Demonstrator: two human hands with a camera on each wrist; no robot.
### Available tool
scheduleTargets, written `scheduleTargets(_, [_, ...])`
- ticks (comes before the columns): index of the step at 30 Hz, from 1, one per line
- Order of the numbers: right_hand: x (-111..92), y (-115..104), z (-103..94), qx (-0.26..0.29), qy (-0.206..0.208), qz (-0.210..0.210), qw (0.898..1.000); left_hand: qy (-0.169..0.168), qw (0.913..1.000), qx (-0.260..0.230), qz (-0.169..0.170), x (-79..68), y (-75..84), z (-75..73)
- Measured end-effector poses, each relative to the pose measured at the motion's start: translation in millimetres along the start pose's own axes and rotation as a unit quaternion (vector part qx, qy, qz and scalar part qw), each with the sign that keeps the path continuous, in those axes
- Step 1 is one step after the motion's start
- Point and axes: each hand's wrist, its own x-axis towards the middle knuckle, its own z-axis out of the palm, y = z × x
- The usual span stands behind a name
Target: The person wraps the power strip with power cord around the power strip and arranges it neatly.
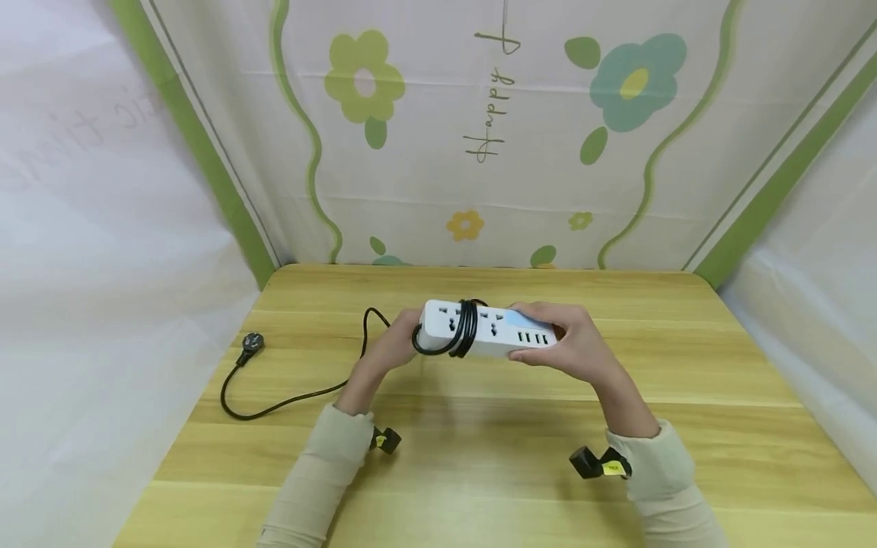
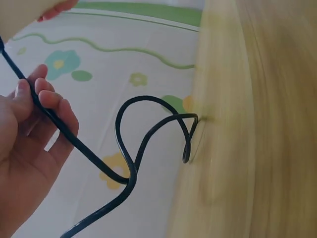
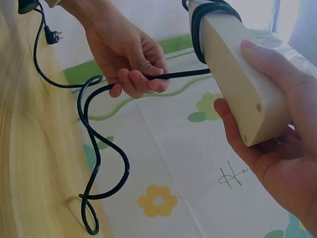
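A white power strip (image 1: 505,335) with sockets and several USB ports is held up over the table. My right hand (image 1: 572,342) grips its right end, thumb on one side and fingers on the other, as the right wrist view also shows. Several turns of its black cord (image 1: 467,329) circle the strip left of its middle. Beyond the strip's left end, my left hand (image 2: 37,129) pinches the cord between thumb and curled fingers. In the left wrist view the loose cord (image 2: 143,144) hangs in loops past that hand. The strip partly hides the left fingers in the head view.
The cord's black plug (image 1: 253,342) lies at the left of the wooden table (image 1: 473,464). Floral-printed fabric (image 1: 425,167) hangs behind the table's far edge, with white fabric at both sides. Small black devices (image 1: 596,463) are strapped at both wrists.
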Motion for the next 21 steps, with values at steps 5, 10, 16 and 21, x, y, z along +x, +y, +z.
scheduleTargets(5, [0, -1, -5.4, 0.016, 0.057, 0.032, 0.998, -0.007, 0.9981, 0.053, -0.033, 4.5, 8.3, 11.2])
scheduleTargets(10, [0, -2, -14.1, 0.014, 0.114, 0.09, 0.989, -0.021, 0.9922, 0.115, -0.043, 10.7, 18.9, 21.2])
scheduleTargets(16, [1, 2, -22.4, -0.024, 0.153, 0.139, 0.978, -0.034, 0.9821, 0.17, -0.075, 12.3, 32.7, 28.1])
scheduleTargets(21, [0, 12, -26.3, -0.05, 0.173, 0.159, 0.971, -0.043, 0.9746, 0.205, -0.08, 12.8, 41.6, 31.1])
